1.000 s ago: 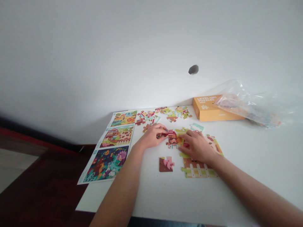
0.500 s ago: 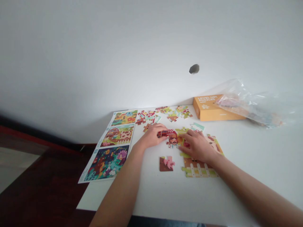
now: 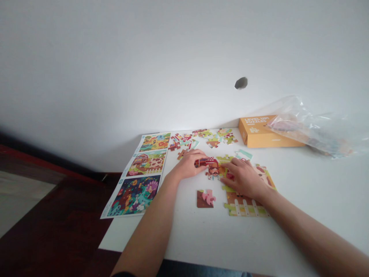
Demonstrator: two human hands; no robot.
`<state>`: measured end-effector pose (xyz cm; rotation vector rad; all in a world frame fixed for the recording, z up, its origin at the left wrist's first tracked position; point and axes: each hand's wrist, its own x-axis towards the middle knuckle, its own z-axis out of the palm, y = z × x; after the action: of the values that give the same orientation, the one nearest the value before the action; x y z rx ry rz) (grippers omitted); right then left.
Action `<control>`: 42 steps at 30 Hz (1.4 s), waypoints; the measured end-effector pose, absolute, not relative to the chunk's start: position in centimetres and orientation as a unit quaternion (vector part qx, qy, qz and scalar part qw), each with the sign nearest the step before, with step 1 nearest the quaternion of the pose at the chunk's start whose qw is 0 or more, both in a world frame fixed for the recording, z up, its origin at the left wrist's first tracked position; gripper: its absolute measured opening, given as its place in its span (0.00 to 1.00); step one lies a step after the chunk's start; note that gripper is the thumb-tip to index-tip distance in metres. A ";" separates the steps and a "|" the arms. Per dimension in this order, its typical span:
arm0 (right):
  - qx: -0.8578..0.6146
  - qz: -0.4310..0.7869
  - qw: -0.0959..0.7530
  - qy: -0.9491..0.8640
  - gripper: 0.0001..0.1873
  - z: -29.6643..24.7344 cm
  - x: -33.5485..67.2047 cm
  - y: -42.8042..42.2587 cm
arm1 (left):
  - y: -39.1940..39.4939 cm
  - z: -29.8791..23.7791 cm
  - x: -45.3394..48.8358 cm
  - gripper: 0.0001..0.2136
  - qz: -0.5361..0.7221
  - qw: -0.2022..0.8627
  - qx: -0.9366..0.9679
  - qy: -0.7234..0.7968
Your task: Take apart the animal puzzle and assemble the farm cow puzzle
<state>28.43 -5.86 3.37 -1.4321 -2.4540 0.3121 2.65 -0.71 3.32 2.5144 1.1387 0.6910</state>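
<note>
My left hand [image 3: 188, 165] pinches a red barn puzzle piece [image 3: 201, 163] between thumb and fingers. This piece sits against the left side of a joined section showing a farmer [image 3: 213, 171]; whether it is locked in, I cannot tell. Fingers spread, my right hand [image 3: 243, 177] lies on the partly assembled farm puzzle [image 3: 245, 207] and hides its middle. A white fence runs along its lower edge, and cow spots show at its right. Nearer to me lies a loose pig puzzle piece [image 3: 205, 199]. A pale green piece [image 3: 243, 154] lies just beyond my right hand.
Several loose puzzle pieces [image 3: 213, 141] lie along the back of the white table [image 3: 196, 238], against the wall. A sheet with three pictures [image 3: 147, 163] lies at the left edge. At the back right, a clear plastic bag [image 3: 319, 130] overlaps an orange puzzle box [image 3: 256, 140].
The whole view has shifted slightly, so things appear a little further right. Both hands keep nearly the same place on the puzzle, with the barn piece still in my left fingers.
</note>
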 end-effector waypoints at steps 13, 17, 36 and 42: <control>-0.508 0.102 0.130 -0.846 0.21 3.2 28.8 -5.5 | -0.7 3.0 1.3 0.42 0.184 0.156 0.881 0.407; -0.506 0.102 0.130 -0.846 0.22 3.1 28.9 -5.5 | -0.3 2.5 1.0 0.41 0.182 0.146 0.874 0.426; -0.505 0.105 0.137 -0.846 0.22 3.3 28.8 -5.6 | -0.7 3.1 2.2 0.19 0.228 0.155 0.872 0.404; -0.506 0.105 0.131 -0.846 0.21 3.4 28.8 -5.6 | -0.6 3.0 1.9 0.23 0.220 0.147 0.868 0.421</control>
<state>28.82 -5.57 3.37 -1.4707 -2.4569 0.3045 1.88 -0.57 2.97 2.4978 1.2114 0.6339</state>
